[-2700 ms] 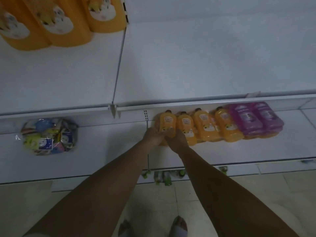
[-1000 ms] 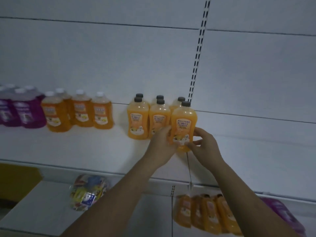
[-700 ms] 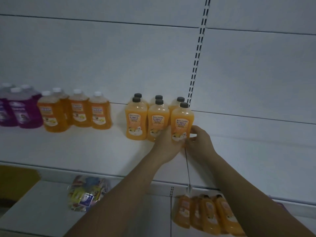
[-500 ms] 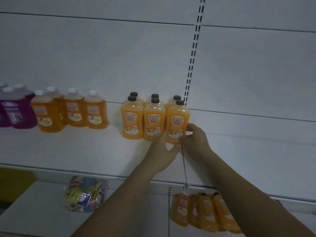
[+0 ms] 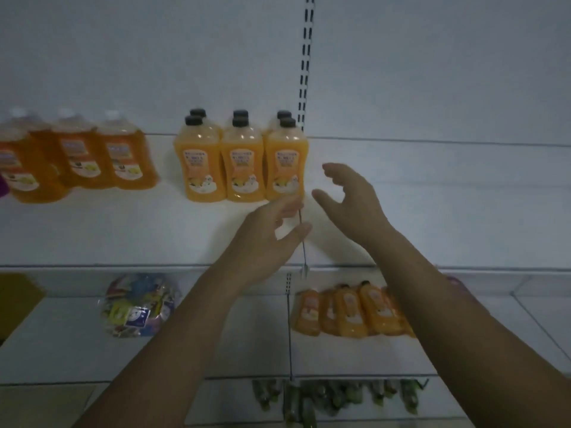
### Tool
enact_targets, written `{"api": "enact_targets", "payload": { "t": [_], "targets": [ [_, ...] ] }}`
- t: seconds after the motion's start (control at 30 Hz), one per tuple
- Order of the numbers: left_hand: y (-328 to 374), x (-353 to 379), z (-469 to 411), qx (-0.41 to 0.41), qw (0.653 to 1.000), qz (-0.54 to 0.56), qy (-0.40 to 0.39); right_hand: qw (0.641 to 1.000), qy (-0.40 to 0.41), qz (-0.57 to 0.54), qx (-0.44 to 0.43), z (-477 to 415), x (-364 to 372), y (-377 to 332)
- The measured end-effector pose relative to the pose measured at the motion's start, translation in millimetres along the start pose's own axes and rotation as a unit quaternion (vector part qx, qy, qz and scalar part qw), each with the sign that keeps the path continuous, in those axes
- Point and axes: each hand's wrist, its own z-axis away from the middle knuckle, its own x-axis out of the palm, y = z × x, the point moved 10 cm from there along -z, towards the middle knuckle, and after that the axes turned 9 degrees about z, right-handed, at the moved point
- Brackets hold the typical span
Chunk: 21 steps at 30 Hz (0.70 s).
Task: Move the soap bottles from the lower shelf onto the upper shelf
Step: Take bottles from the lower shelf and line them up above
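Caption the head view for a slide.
Left hand and right hand open beside an orange bottle on the upper shelf; more bottles below.

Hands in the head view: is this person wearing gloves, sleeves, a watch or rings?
Nothing worn shows. The left hand and right hand are bare: no gloves, no rings that I can make out. The left forearm and right forearm are bare too, with no watch, band or sleeve in frame. The light is dim, so small details could escape.

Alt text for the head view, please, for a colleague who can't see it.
The left hand and right hand hover open before six black-capped orange plastic soap bottles standing on the white upper shelf. More orange bottles lie on the white lower shelf.
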Motion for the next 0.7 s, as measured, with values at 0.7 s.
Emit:
{"api": "enact_targets", "payload": {
  "t": [0.7],
  "targets": [
    [-291, 278, 46, -0.366, 0.918, -0.001, -0.154, 0.887, -0.249, -0.057, 0.384, 245, 198, 306]
  ]
}}
